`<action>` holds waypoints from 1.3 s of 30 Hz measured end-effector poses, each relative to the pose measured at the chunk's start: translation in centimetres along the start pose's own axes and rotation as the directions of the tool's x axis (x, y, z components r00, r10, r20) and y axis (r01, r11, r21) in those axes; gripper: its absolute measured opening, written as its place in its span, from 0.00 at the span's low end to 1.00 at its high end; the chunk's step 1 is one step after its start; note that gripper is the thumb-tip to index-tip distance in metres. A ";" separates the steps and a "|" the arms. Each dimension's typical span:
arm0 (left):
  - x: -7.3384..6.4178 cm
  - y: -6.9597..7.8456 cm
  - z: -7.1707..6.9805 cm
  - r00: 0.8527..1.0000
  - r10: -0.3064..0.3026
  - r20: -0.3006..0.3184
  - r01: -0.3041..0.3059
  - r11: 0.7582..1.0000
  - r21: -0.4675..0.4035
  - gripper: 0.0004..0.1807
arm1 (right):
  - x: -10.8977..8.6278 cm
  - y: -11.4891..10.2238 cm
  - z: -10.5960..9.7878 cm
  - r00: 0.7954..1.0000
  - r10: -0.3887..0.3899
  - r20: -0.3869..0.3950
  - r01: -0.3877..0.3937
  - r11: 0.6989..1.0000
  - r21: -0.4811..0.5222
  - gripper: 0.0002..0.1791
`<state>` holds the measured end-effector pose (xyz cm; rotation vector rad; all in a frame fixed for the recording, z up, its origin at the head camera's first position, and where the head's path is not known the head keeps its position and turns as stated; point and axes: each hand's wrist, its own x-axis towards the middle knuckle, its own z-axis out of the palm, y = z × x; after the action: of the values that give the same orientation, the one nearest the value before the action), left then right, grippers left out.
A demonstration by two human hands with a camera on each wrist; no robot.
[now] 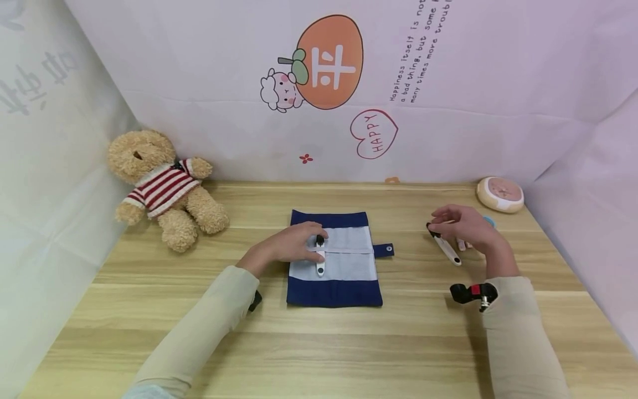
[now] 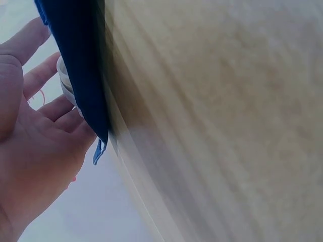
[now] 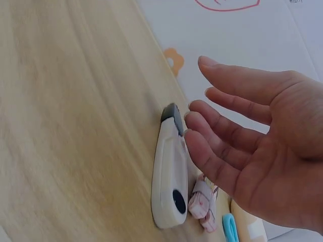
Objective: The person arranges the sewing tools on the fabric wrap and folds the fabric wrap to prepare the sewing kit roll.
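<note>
An unfolded navy pouch (image 1: pixel 334 292) with a pale grey lining and an elastic strip lies mid-table. On the lining is a slim white tool (image 1: pixel 320 266) with a black tip; its kind does not show. My left hand (image 1: pixel 294 244) is over the pouch's left side, thumb and fingertips spread beside the tool. In the left wrist view the fingers (image 2: pixel 40 75) reach past the navy edge, next to a white curved piece. To the right lies a second white tool (image 3: pixel 169 176) with a dark cap and black dot. My right hand (image 3: pixel 262 141), fingers loosely bent, hovers beside its capped end.
Pink-and-white small items (image 3: pixel 202 201) and a turquoise loop (image 3: pixel 230 228) sit beyond the second tool. A round pink-faced clock-like object (image 1: pixel 500 194) stands at the back right. A teddy bear (image 1: pixel 166 188) leans at the back left. The pouch's snap tab (image 1: pixel 384 250) sticks out rightward.
</note>
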<state>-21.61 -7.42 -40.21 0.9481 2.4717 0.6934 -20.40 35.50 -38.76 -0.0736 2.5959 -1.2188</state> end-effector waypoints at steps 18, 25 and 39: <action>0.0 0.1 -0.1 1.000 -0.021 0.014 0.021 1.000 0.002 0.30 | 0.3 0.9 -0.1 0.999 0.006 0.051 -0.003 0.998 -0.070 0.28; 0.1 0.0 -0.1 1.000 -0.018 0.010 0.018 1.000 0.004 0.30 | 0.7 0.0 0.2 0.997 0.004 0.071 0.006 0.989 -0.151 0.27; 0.0 0.1 -0.1 0.999 0.003 0.033 -0.004 0.999 0.045 0.22 | 1.2 -0.4 0.9 0.996 0.035 0.087 -0.026 0.994 -0.103 0.30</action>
<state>-21.56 -7.38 -40.05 0.9729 2.4671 0.6206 -21.36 34.38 -39.27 -0.1056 2.5708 -1.0487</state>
